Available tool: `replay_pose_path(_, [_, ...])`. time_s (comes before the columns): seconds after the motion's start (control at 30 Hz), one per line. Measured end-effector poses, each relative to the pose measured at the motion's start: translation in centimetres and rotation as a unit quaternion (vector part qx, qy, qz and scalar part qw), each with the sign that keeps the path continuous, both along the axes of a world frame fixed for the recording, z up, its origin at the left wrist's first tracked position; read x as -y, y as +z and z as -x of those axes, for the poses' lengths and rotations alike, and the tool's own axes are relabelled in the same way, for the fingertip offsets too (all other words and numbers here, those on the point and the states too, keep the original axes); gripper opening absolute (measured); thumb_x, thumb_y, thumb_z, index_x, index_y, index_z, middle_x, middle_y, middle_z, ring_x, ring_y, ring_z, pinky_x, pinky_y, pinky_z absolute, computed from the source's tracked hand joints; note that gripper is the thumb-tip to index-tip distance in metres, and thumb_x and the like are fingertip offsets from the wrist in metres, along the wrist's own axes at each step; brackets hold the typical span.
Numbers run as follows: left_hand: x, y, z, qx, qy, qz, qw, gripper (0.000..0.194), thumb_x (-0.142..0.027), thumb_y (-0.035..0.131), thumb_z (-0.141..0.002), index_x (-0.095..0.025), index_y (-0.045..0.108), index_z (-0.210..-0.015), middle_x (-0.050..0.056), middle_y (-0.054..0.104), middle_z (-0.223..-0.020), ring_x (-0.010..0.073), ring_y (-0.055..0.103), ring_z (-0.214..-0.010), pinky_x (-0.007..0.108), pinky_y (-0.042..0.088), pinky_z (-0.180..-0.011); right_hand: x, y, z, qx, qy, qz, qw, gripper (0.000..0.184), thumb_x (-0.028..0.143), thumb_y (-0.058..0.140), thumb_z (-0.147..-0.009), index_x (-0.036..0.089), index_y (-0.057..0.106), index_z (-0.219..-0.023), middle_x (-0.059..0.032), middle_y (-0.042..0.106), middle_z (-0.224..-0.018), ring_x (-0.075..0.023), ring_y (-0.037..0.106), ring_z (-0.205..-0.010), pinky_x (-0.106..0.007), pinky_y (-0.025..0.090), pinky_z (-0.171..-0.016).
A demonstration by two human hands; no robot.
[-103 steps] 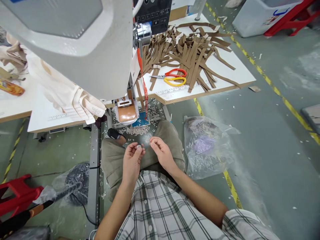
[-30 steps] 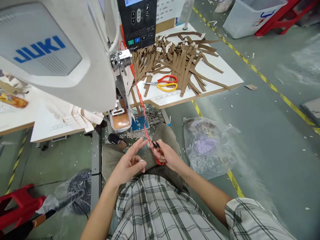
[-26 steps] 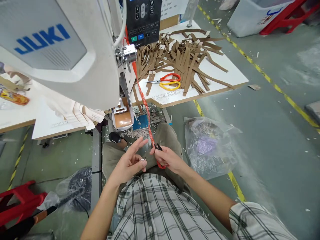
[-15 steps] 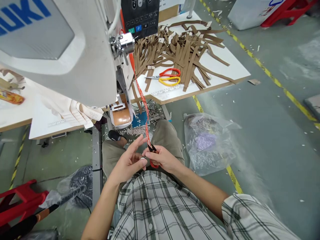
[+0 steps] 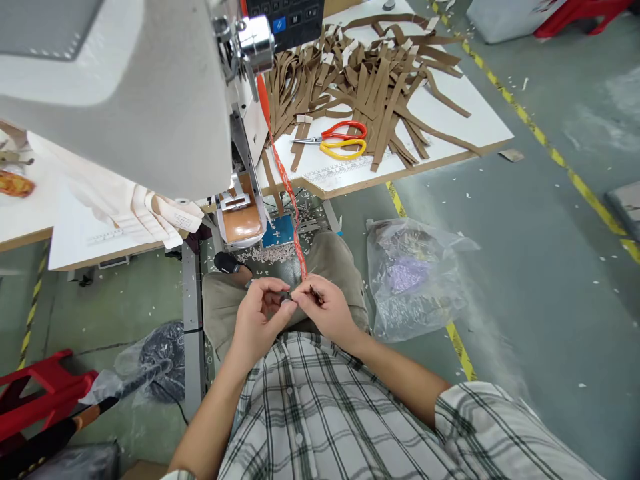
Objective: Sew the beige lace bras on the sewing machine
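Observation:
In front of my shirt, my left hand (image 5: 263,317) pinches a small dark, shiny piece (image 5: 286,297) between thumb and curled fingers. Its exact kind is too small to tell. The fingertips of my right hand (image 5: 327,312) meet the same piece from the other side. Tucked in that right hand are thread snips (image 5: 316,295), with only a dark part showing and the handles hidden. An orange-and-white cord (image 5: 287,190) runs from beside the sewing machine (image 5: 170,100) down to my right hand.
Brown fabric strips (image 5: 380,93) heap on the white table (image 5: 480,130), with red-and-yellow scissors (image 5: 345,140) near its edge. Pale strips (image 5: 155,213) hang at the left. A clear plastic bag (image 5: 420,280) lies on the floor. A red stool (image 5: 45,387) stands lower left.
My hands have come together at the small piece, and my left fingers have curled in. The snips' blades, which pointed up, are now mostly covered by my right hand. The view has tilted down slightly.

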State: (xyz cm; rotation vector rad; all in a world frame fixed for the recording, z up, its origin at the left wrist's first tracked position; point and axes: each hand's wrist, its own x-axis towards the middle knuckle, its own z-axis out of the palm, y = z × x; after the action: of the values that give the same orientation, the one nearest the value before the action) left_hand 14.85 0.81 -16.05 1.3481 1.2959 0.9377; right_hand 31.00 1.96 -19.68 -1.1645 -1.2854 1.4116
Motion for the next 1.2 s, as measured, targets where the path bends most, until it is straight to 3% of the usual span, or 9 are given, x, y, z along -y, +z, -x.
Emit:
replay_pose_path(0.1, [0.19, -0.34, -0.19, -0.04, 0.038, -0.049, 0.997, 0.012, -0.023, 0.068, -0.087, -0.021, 0.06, -0.097, 0.004, 0.063, -0.101, 0.0157, 0.062, -0.094, 0.026, 0.054, -0.079, -0.48, -0.15, -0.08, -0.055, 0.029, 0.079, 0.995, 0.031, 0.047, 0.06, -0.09, 0.02, 0.058, -0.076, 0.0022, 0.049, -0.067, -0.0126, 0.041, -0.062, -0.027, 0.033, -0.06])
replay_pose_path(0.2, [0.29, -0.35, -0.2, -0.067, 0.059, -0.045, 0.995, 0.014, -0.023, 0.065, -0.089, -0.022, 0.065, -0.103, 0.004, 0.065, -0.102, 0.0159, 0.063, -0.093, 0.026, 0.054, -0.08, -0.8, -0.13, -0.16, -0.079, 0.044, 0.114, 0.989, 0.034, 0.05, 0.063, -0.088, 0.019, 0.056, -0.076, 0.0042, 0.043, -0.065, -0.0111, 0.036, -0.061, -0.026, 0.031, -0.059])
replay_pose_path(0.47, [0.46, -0.1, -0.03, -0.111, 0.072, -0.036, 0.991, 0.017, -0.027, 0.066, -0.089, -0.021, 0.069, -0.104, 0.005, 0.067, -0.1, 0.0155, 0.064, -0.088, 0.024, 0.053, -0.075, -0.56, -0.17, -0.2, -0.081, 0.061, 0.133, 0.986, 0.035, 0.051, 0.066, -0.085, 0.02, 0.054, -0.075, 0.0047, 0.042, -0.065, -0.0108, 0.035, -0.06, -0.026, 0.03, -0.058])
replay_pose_path(0.77, [0.48, -0.32, 0.1, -0.092, 0.069, -0.038, 0.993, 0.018, -0.028, 0.067, -0.088, -0.021, 0.069, -0.104, 0.005, 0.066, -0.099, 0.0159, 0.064, -0.087, 0.025, 0.054, -0.075, -0.69, -0.23, -0.1, -0.074, 0.047, 0.146, 0.985, 0.037, 0.055, 0.066, -0.083, 0.02, 0.055, -0.076, 0.0037, 0.046, -0.067, -0.0111, 0.037, -0.061, -0.026, 0.033, -0.059])
replay_pose_path(1.2, [0.55, -0.16, -0.13, -0.085, 0.076, -0.035, 0.993, 0.016, -0.029, 0.068, -0.087, -0.021, 0.068, -0.1, 0.005, 0.064, -0.099, 0.0161, 0.063, -0.087, 0.025, 0.054, -0.074, -0.3, -0.61, -0.08, -0.105, 0.047, 0.17, 0.979, 0.036, 0.053, 0.066, -0.084, 0.02, 0.054, -0.077, 0.0053, 0.042, -0.064, -0.0099, 0.035, -0.057, -0.025, 0.029, -0.054])
